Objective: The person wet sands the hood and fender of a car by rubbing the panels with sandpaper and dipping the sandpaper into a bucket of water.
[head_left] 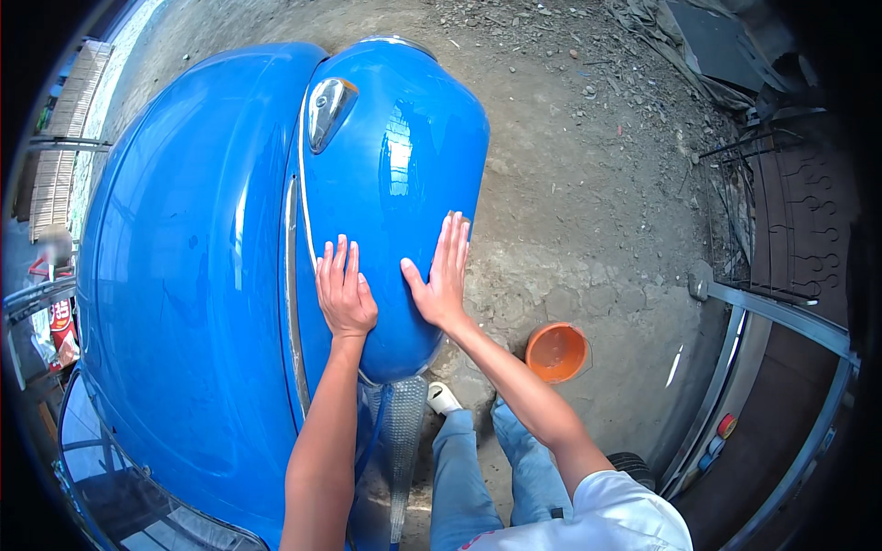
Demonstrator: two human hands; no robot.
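Observation:
A rounded, glossy blue car fender [404, 129] lies before me, with wet-looking patches and bright reflections on its top. My left hand [345, 294] rests flat on the fender near its seam with the hood, fingers stretched forward. Farther right, my right hand [441, 283] lies along the fender's outer side, fingers extended and thumb apart. Something small and brownish shows at its fingertips; I cannot make out what it is. Left of the seam spreads the blue hood [193, 220]. A chrome lamp housing [330, 112] sits on the fender beyond my hands.
An orange bucket [557, 353] stands on the dirt and concrete ground to my right. Below the fender runs a ribbed running board [402, 427]. The windshield [110, 487] is at lower left. A metal frame [781, 317] and part of a tire [632, 468] are at right.

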